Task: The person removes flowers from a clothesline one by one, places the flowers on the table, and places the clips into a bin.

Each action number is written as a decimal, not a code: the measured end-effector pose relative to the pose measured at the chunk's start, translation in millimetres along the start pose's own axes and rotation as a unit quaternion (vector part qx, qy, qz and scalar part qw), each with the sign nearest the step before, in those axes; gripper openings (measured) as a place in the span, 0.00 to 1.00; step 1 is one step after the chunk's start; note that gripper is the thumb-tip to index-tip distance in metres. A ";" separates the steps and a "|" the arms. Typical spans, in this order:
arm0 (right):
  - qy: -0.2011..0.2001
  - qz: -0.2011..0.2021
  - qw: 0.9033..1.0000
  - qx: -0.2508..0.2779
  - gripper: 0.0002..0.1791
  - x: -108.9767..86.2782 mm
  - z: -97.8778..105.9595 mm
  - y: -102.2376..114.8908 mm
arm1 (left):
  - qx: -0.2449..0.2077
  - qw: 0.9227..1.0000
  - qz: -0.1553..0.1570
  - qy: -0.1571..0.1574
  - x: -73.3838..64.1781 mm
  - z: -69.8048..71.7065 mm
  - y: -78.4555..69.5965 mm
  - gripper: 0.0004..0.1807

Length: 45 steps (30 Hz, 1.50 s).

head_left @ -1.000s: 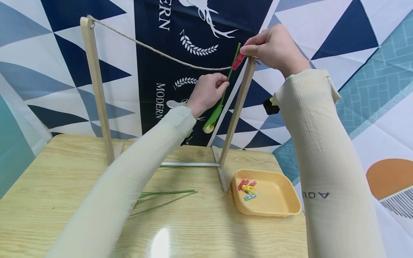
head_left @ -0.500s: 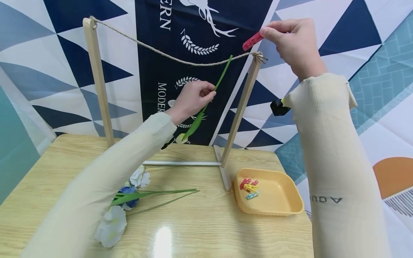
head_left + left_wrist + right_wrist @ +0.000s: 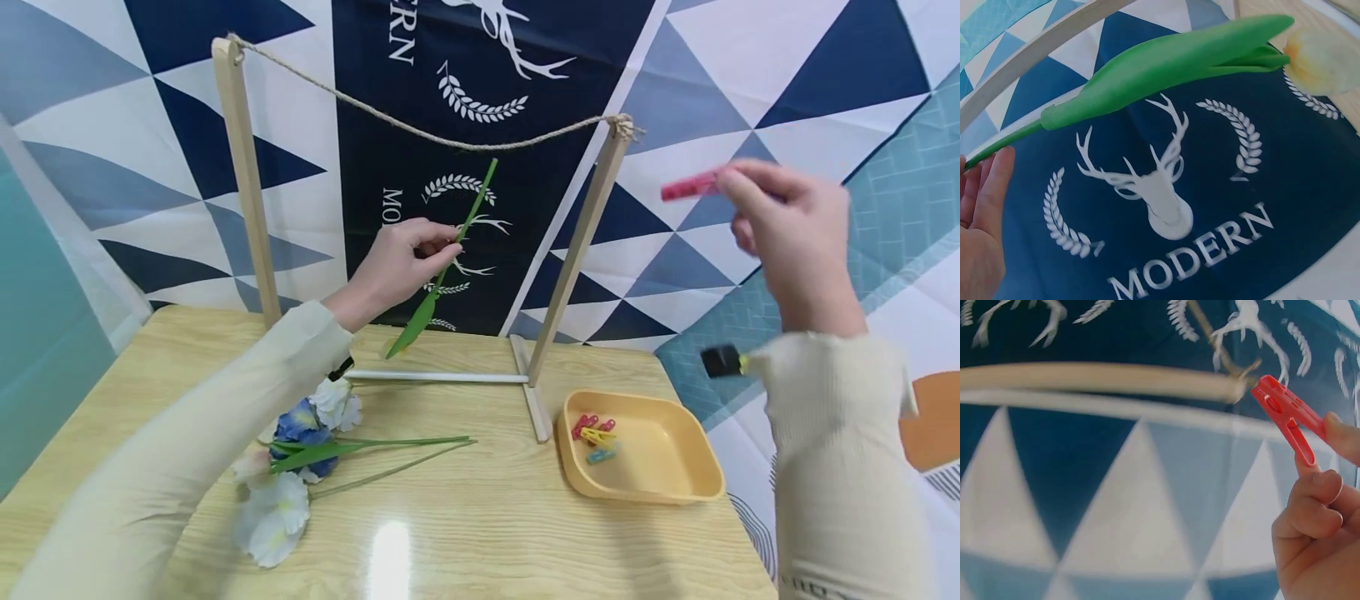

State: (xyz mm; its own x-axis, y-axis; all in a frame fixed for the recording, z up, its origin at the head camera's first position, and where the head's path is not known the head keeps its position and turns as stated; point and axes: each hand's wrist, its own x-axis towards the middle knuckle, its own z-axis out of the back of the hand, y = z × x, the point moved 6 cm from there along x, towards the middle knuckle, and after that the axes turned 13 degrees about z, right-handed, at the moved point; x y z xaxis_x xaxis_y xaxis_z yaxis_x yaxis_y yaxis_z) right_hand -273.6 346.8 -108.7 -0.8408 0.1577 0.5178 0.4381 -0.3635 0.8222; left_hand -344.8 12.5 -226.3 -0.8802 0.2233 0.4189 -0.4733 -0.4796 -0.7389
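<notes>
In the head view my left hand point(image 3: 397, 260) pinches the green stem point(image 3: 482, 192) of an artificial tulip between thumb and fingers. Its bloom end points down; the left wrist view shows the broad green leaf point(image 3: 1147, 72) and pale yellow bloom point(image 3: 1322, 59). Above the stem's tip sags a twine rope point(image 3: 450, 142), apart from it. Off to the right, my right hand point(image 3: 798, 229) holds a red clothespin point(image 3: 1282, 412) by its handles, with thumb and finger on either leg. The clothespin is clear of the rope.
The twine hangs between two wooden posts point(image 3: 243, 158) joined by a white bar point(image 3: 442, 377). A yellow basin point(image 3: 667, 454) at the table's right holds several clothespins point(image 3: 596, 435). White flowers point(image 3: 273, 517) and a blue flower point(image 3: 303, 429) lie on the left, partly behind my left sleeve.
The tulip, pinned against the rope's right end a second ago, has come down and left with my left hand. My right hand has drawn the clothespin off the rope, right and down.
</notes>
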 end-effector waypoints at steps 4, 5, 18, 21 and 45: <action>0.045 -0.072 0.994 -0.069 0.24 -32.2 27.2 -53.8 | -0.017 1.000 -0.016 -0.020 -11.1 13.8 8.6 0.11; 0.072 -0.094 0.987 -0.105 0.25 -38.9 30.9 -69.5 | -0.021 0.999 -0.016 -0.024 -13.2 16.8 11.3 0.11; 0.277 -0.216 0.915 -0.200 0.38 -130.0 23.0 -245.5 | 0.022 1.000 -0.002 0.005 -43.4 29.9 35.7 0.11; 0.268 -0.235 0.917 -0.181 0.36 -148.2 22.4 -267.8 | 0.034 0.999 -0.007 0.011 -47.4 28.1 38.7 0.11; 0.190 -0.354 0.901 -0.162 0.29 -197.3 39.3 -327.4 | 0.141 0.983 -0.101 0.063 -53.8 30.3 7.5 0.10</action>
State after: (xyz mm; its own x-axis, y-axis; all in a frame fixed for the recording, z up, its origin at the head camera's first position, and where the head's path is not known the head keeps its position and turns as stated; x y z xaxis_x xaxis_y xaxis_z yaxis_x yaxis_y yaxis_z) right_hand -238.7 470.7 -470.7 -0.9482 0.1525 -0.2785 -0.3154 -0.5541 0.7704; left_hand -299.9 -28.8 -238.4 -0.7757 0.4322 0.4599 -0.6250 -0.6275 -0.4644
